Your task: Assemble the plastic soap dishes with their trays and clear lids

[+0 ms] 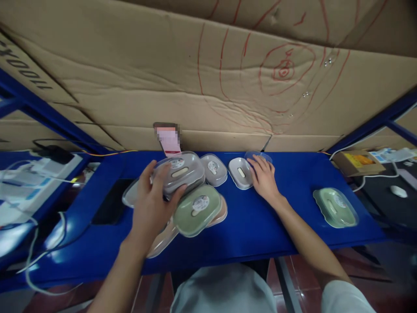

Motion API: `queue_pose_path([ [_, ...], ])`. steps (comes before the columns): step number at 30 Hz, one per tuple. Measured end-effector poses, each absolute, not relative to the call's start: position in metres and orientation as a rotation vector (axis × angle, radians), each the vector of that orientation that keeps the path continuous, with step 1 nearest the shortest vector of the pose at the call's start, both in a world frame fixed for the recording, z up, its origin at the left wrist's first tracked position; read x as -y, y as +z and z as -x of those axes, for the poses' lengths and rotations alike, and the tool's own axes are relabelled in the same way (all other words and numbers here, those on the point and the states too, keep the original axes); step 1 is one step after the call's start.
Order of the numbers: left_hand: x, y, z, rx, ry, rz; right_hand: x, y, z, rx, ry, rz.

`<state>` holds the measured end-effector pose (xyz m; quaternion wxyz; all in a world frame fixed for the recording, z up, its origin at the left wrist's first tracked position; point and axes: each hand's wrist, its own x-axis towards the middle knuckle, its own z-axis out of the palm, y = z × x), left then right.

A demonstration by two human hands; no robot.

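Observation:
My left hand (156, 200) is closed around a grey plastic box with a clear lid (182, 173), thumb at its near edge and fingers over its far left side. That box is above or on other lidded boxes. Just right of it lies a green lidded box (198, 211), partly covering a pinkish one (220, 213). Another grey box (213, 169) lies behind them. My right hand (264, 177) has its fingers stretched out at the right edge of a smaller grey box (240, 173). Behind those fingers shows a clear lid (259, 155), partly hidden.
A phone (168, 141) leans against the cardboard wall (156, 87). A dark flat pad (112, 202) lies at left, near white cables (32, 243). At right are a green lidded box (336, 208), a cardboard box (358, 163) and a white mouse (399, 191).

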<state>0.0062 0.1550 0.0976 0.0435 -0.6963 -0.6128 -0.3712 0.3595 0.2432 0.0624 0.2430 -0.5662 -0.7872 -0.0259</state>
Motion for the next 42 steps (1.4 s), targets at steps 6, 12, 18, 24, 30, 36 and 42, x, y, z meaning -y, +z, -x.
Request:
queue_pose_path([
  [6, -0.185, 0.102, -0.032, 1.847, -1.029, 2.29, -0.184, 0.085, -0.485, 1.515, -0.453, 2.031],
  [12, -0.205, 0.108, -0.057, 1.85, -0.878, 2.257, -0.113, 0.037, -0.563, 1.148, -0.166, 2.486],
  [18, -0.229, 0.12, -0.081, 1.927, -0.936, 2.241, -0.149, 0.037, -0.47, 1.809, -0.017, 1.936],
  [24, -0.248, 0.124, -0.082, 1.9, -1.176, 2.31, -0.196, 0.063, -0.435, 1.745, 0.089, 1.608],
  [30, -0.213, 0.119, -0.088, 1.583, -1.082, 2.551, -0.239, 0.071, -0.396, 2.148, 0.165, 1.274],
  [36, -0.15, 0.099, -0.088, 1.256, -0.591, 2.733, -0.294, 0.089, -0.384, 2.083, 0.219, 1.392],
  [42, -0.165, 0.085, -0.057, 1.565, -0.684, 2.523, -0.261, 0.096, -0.405, 2.074, -0.025, 1.409],
])
